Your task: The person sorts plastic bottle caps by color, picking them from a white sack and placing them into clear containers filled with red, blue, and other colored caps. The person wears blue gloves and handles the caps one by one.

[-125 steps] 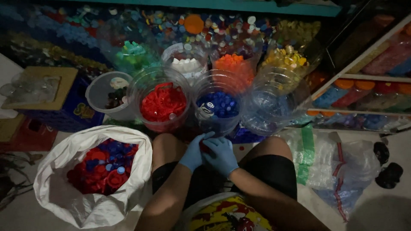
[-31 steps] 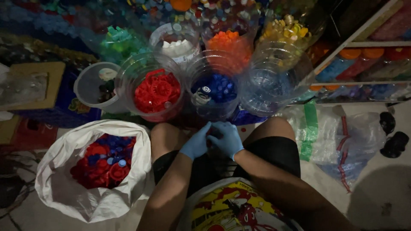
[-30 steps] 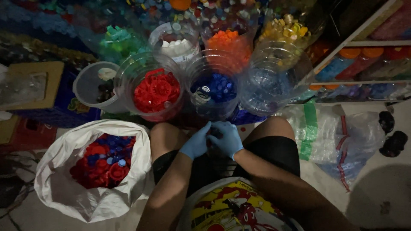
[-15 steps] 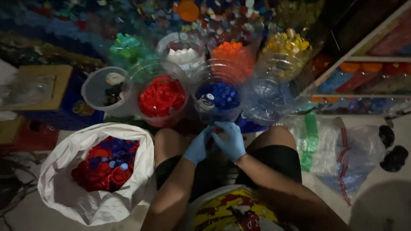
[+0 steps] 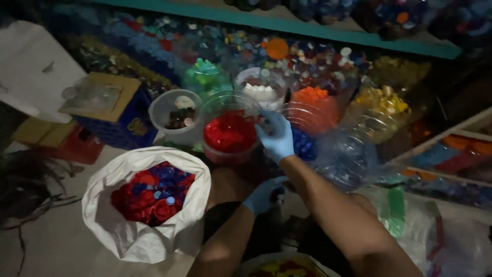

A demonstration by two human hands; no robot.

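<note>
The right hand [image 5: 275,139], gloved blue, reached between the tub of red caps [image 5: 230,132] and the tub of blue caps [image 5: 302,144]; its grip could not be made out. The left hand [image 5: 265,194], low near the lap, was curled round something small and dark. A drop would best go squarely over the matching tub's mouth, clear of the rims.

Blue disposable gloves on left hand [image 5: 264,195] and right hand [image 5: 277,139]; forearms bare; shorts apparently black.

A white sack [image 5: 146,233] with red and blue caps lies at the lower left of the frame. At the upper left stands a blue crate [image 5: 120,125] under a flat cardboard piece [image 5: 100,97]. A teal shelf edge [image 5: 266,18] runs along the top. Clear plastic bags [image 5: 435,241] lie at the lower right.
</note>
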